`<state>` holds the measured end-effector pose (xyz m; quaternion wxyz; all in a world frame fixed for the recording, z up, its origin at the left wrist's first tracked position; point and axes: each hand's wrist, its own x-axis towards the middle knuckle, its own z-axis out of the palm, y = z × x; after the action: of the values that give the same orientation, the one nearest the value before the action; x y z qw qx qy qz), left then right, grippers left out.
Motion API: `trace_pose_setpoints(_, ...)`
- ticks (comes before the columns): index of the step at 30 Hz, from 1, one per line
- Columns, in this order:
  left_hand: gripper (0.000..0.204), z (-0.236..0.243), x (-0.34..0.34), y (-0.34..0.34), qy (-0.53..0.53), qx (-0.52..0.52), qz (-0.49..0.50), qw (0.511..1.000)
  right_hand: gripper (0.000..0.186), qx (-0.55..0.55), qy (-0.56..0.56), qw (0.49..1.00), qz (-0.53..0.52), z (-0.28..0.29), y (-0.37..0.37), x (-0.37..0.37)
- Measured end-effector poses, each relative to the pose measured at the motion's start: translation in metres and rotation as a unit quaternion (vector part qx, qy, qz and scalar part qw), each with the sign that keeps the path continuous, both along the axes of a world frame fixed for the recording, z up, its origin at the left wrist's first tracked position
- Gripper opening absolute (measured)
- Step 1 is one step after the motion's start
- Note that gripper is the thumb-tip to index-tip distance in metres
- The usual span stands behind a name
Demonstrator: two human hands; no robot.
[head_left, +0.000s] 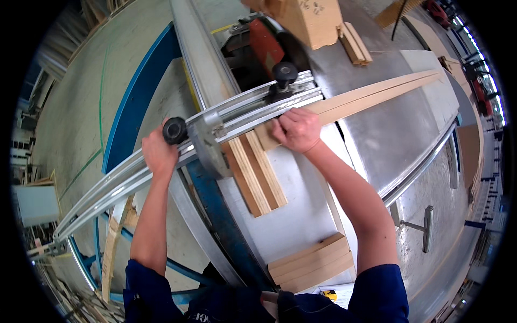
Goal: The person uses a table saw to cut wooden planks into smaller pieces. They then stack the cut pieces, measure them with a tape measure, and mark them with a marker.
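My right hand (296, 129) is curled into a loose fist over the near end of the long wooden strips (377, 97), thumb and fingers bent with little gap between them, pressing on the wood; how much is tucked under my palm I cannot tell. A short end shows to the left of my knuckles, and the rest runs away to the right across the metal table (371, 145). The strips lie along the far side of my fingers, beside the end of the metal rail (118, 184). My left hand (160, 149) is folded round that rail, just beside a round black knob (174, 131); the knob hides some of my fingertips. Between my forearms lie a plywood-edged stack (256, 172) and, nearer me, some short boards (312, 264). Dark handwritten marks show on the big wooden block (315, 26) beyond the rail, and white lettering sits on my dark blue shirt (226, 309), partly cut off.
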<state>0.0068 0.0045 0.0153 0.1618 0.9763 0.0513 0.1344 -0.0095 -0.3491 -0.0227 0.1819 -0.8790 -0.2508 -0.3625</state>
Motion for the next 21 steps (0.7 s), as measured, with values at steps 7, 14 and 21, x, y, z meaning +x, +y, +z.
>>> trace_pose_setpoints(7,0.044,0.001,0.002,-0.004,0.014,0.004,0.002,1.000,0.032,0.003,0.007,1.000,0.002,0.000,-0.002,0.001)
trace_pose_setpoints(14,0.043,0.000,0.001,-0.005,-0.013,0.001,0.003,1.000,0.033,0.006,-0.003,1.000,0.003,0.002,-0.001,-0.001)
trace_pose_setpoints(21,0.045,0.000,0.001,-0.006,-0.036,-0.008,-0.001,0.999,0.034,0.005,-0.004,1.000,0.003,-0.001,-0.004,0.001)
